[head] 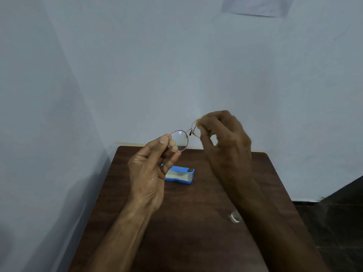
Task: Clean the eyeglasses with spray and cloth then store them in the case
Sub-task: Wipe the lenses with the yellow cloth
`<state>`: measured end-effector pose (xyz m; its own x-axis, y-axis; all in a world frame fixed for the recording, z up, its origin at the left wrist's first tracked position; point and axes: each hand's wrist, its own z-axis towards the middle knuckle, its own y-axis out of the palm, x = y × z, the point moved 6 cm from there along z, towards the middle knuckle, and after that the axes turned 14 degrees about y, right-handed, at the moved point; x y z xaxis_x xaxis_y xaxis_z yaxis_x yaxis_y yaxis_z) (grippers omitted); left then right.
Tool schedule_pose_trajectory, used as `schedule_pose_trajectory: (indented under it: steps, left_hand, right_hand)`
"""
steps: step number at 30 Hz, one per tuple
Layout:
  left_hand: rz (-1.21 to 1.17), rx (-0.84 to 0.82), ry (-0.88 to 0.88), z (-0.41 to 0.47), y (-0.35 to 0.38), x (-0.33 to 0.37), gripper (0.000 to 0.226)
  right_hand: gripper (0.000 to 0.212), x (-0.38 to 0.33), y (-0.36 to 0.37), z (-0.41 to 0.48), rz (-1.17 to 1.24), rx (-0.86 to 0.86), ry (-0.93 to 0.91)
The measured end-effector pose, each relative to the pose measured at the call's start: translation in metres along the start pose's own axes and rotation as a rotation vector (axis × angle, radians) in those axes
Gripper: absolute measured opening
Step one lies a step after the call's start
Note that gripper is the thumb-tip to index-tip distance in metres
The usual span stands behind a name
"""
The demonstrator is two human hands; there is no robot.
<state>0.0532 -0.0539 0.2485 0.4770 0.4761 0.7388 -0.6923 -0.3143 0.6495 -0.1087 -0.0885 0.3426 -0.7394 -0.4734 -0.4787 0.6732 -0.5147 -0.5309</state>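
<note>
Thin red-rimmed round eyeglasses [181, 139] are held up in the air above the far end of the table. My left hand [152, 169] pinches the rim of the left lens between thumb and fingers. My right hand [222, 140] presses a small pale yellow cloth [198, 122] onto the right lens, mostly hiding that lens. An open blue case [179, 175] with a pale lining lies on the table below my left hand. A small clear object [235, 216], perhaps the spray bottle seen from above, stands by my right forearm.
The dark brown wooden table [196, 222] stands in a corner, with pale walls close at the left and the back. A dark floor [337, 218] shows past the table's right edge. A paper sheet [257, 5] hangs high on the back wall.
</note>
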Motion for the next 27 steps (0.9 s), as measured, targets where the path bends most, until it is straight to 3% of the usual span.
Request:
schedule_pose_trajectory:
  steps: [3, 6, 14, 22, 27]
  left_hand:
    - [0.057, -0.032, 0.032, -0.002, 0.003, 0.0, 0.017]
    - [0.082, -0.061, 0.057, -0.005, 0.006, 0.0, 0.021]
    - [0.091, 0.012, 0.066, -0.007, 0.001, -0.006, 0.025]
    - [0.022, 0.045, 0.031, -0.011, 0.003, -0.008, 0.03]
    - [0.027, 0.097, 0.016, -0.013, 0.005, -0.01, 0.013]
  right_hand:
    - [0.009, -0.003, -0.002, -0.006, -0.008, -0.016, -0.043]
    - [0.012, 0.009, -0.008, 0.004, 0.017, 0.038, 0.048]
    - [0.006, -0.01, 0.002, -0.022, 0.055, -0.054, -0.011]
    - [0.007, -0.014, -0.003, -0.02, 0.016, -0.013, 0.038]
    - [0.007, -0.032, 0.005, -0.043, 0.027, -0.118, -0.051]
